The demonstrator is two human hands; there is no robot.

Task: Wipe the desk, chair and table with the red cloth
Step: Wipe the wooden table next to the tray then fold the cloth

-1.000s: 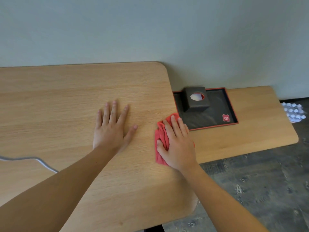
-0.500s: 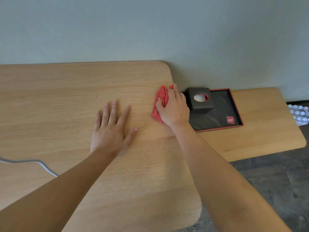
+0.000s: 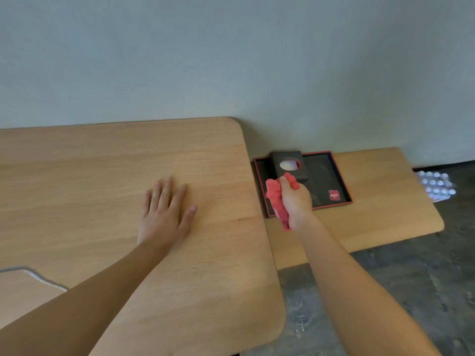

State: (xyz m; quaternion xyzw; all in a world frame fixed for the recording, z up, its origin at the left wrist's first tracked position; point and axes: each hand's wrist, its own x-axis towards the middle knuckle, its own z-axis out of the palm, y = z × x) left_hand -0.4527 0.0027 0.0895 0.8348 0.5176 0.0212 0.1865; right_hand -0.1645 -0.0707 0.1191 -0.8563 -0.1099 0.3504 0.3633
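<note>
Desk [image 3: 102,176] top mostly bare: left hand [image 3: 164,217] flat mid-desk, grey cable [image 3: 38,277] at near-left edge. Lower table [image 3: 385,201]: black tray [image 3: 331,176] w/ tissue box [image 3: 289,163] fills wall-side left; right hand [image 3: 295,201] w/ red cloth [image 3: 276,199] over tray's near-left corner. Table's right part and front strip bare.

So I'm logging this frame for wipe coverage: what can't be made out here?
All in the head view:
- Chair: out of frame.
- Black tray front-left corner: hidden by right hand and bunched red cloth.
- Red label text: too small.
- White-dotted object on the floor: blurred.
</note>
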